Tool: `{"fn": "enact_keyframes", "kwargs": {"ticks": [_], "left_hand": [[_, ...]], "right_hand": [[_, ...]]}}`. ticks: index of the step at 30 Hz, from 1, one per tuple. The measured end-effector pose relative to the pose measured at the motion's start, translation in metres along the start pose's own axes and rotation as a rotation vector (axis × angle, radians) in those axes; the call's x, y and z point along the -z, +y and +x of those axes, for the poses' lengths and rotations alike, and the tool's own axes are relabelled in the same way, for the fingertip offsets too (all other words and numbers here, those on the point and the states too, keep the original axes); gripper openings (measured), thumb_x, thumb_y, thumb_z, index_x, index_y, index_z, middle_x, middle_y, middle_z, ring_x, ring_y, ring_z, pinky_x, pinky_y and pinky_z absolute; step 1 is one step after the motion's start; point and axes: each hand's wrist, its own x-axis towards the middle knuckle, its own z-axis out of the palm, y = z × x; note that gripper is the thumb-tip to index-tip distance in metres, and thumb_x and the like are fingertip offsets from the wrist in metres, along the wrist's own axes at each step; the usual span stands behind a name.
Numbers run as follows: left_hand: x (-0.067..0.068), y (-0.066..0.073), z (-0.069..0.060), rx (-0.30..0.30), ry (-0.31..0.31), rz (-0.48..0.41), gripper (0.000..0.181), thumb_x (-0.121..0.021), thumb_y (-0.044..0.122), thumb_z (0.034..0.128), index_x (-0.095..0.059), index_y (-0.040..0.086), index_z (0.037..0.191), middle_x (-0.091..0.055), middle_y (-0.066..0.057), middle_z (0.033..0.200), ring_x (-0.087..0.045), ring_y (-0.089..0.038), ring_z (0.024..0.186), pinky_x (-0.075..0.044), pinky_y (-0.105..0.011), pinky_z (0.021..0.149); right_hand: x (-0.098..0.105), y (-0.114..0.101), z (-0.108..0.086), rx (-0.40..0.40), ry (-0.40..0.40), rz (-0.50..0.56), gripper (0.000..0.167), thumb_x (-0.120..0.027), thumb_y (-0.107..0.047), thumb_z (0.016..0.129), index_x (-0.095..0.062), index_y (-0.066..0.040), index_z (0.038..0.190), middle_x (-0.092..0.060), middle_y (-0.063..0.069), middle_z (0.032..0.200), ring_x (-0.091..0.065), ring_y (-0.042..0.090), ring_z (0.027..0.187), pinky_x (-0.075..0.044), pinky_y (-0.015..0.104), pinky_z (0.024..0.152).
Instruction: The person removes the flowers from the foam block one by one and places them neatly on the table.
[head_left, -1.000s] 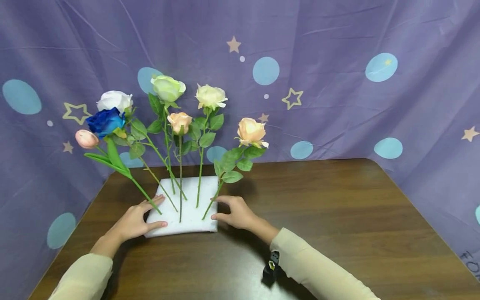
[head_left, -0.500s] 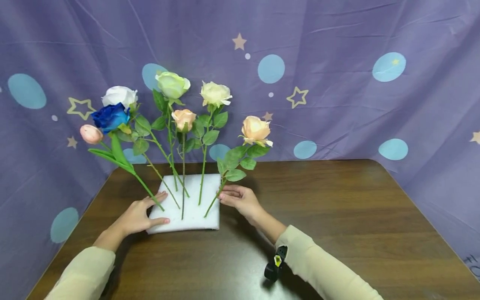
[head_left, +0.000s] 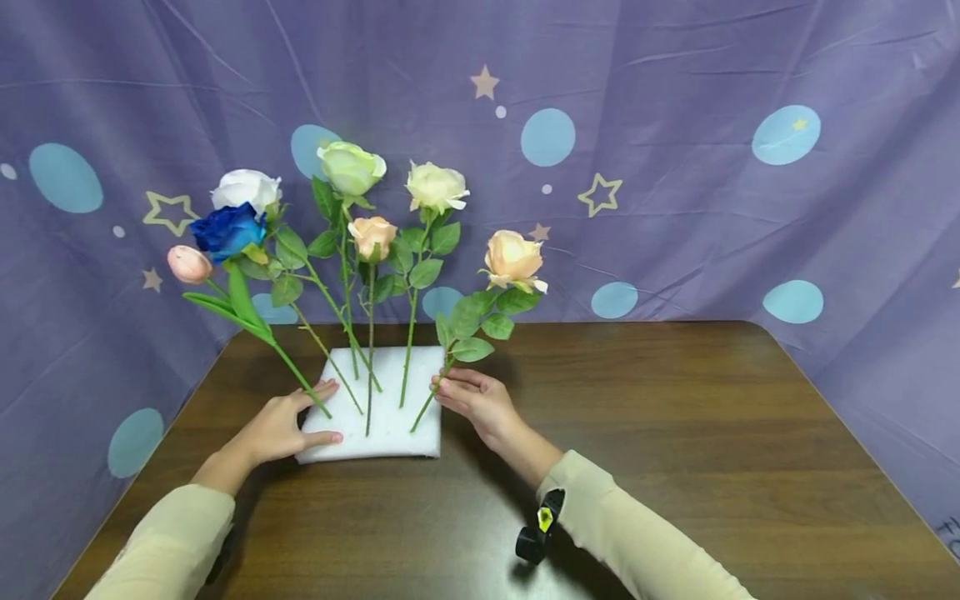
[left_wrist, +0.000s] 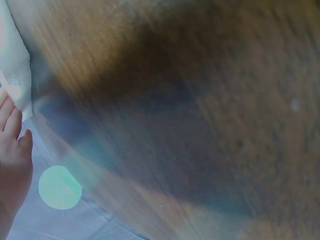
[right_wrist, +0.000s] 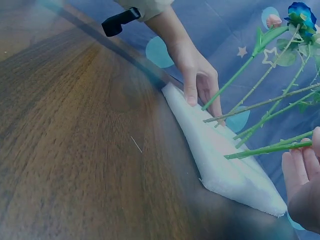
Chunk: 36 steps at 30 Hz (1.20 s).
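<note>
A white foam block lies on the table with several artificial flowers upright or leaning in it. My left hand rests spread on its left side, thumb and fingers pressing the foam near the pink tulip. At the right edge, my right hand pinches the lower stem of the rightmost peach rose; the right wrist view shows its fingers at the green stem. Between stand a blue rose, a white rose, a light green rose, a cream rose and a smaller peach rose.
The brown wooden table extends to the right of the block. A purple curtain with stars and blue dots hangs behind it. On the right wrist is a small black camera.
My right hand has moved from the block's right edge up to the peach rose's stem, and its spread thumb and fingers have closed together. My left hand stays on the foam. The head view has shifted slightly.
</note>
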Motion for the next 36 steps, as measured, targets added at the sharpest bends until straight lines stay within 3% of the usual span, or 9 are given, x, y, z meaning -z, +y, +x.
{"fn": "enact_keyframes", "kwargs": {"ticks": [5,11,18,26,29,34,36], "left_hand": [[0.0,0.0,0.0,-0.004,0.003,0.001,0.084,-0.08,0.049,0.0713,-0.053,0.004,0.137,-0.052,-0.023,0.139,-0.052,-0.049,0.123,-0.045,-0.06,0.099],[0.001,0.002,0.0,0.009,-0.004,0.004,0.084,-0.079,0.05,0.0715,-0.053,0.004,0.137,-0.052,-0.023,0.14,-0.051,-0.049,0.123,-0.044,-0.059,0.101],[0.002,0.004,0.0,-0.002,0.012,0.02,0.083,-0.081,0.049,0.0701,-0.054,0.004,0.135,-0.053,-0.024,0.138,-0.052,-0.05,0.122,-0.045,-0.059,0.1],[0.001,0.005,0.0,-0.001,0.011,0.016,0.083,-0.08,0.049,0.0712,-0.054,0.004,0.136,-0.053,-0.025,0.138,-0.052,-0.05,0.122,-0.045,-0.06,0.1],[0.001,0.006,0.0,0.014,-0.001,0.008,0.084,-0.079,0.05,0.0719,-0.053,0.003,0.136,-0.051,-0.025,0.14,-0.05,-0.05,0.124,-0.043,-0.06,0.101],[0.001,0.006,-0.001,0.029,-0.01,0.007,0.084,-0.079,0.05,0.0727,-0.052,0.003,0.137,-0.049,-0.024,0.141,-0.049,-0.049,0.125,-0.043,-0.06,0.102],[0.001,0.006,-0.001,0.021,-0.003,0.01,0.083,-0.079,0.049,0.0722,-0.053,0.003,0.137,-0.05,-0.024,0.14,-0.05,-0.049,0.125,-0.043,-0.06,0.102]], "right_hand": [[-0.005,0.0,0.001,0.03,0.014,0.013,0.029,-0.055,0.013,0.088,-0.053,0.018,0.116,-0.072,-0.002,0.08,-0.071,0.011,0.082,-0.057,0.034,0.091],[-0.009,-0.002,0.0,0.077,0.029,0.022,0.021,-0.057,0.016,0.085,-0.061,0.009,0.104,-0.072,-0.002,0.078,-0.071,0.011,0.079,-0.059,0.031,0.086],[-0.009,-0.003,0.001,0.15,0.004,-0.041,0.034,-0.058,0.015,0.085,-0.053,0.024,0.117,-0.074,-0.002,0.082,-0.071,0.008,0.08,-0.059,0.029,0.084],[-0.008,-0.015,0.001,0.208,0.002,-0.066,0.034,-0.058,0.014,0.085,-0.052,0.025,0.116,-0.076,0.007,0.091,-0.072,0.009,0.08,-0.06,0.031,0.083],[-0.005,-0.019,0.0,0.205,0.005,-0.052,0.035,-0.057,0.014,0.086,-0.051,0.026,0.117,-0.076,0.007,0.091,-0.072,0.009,0.079,-0.06,0.03,0.082],[0.005,-0.025,-0.006,0.167,0.002,-0.061,0.039,-0.056,0.015,0.086,-0.047,0.027,0.122,-0.071,0.023,0.108,-0.073,0.01,0.08,-0.06,0.03,0.081],[0.01,-0.028,-0.01,0.149,0.002,-0.073,0.041,-0.057,0.015,0.086,-0.046,0.026,0.124,-0.071,0.022,0.108,-0.073,0.01,0.08,-0.06,0.029,0.081]]}}
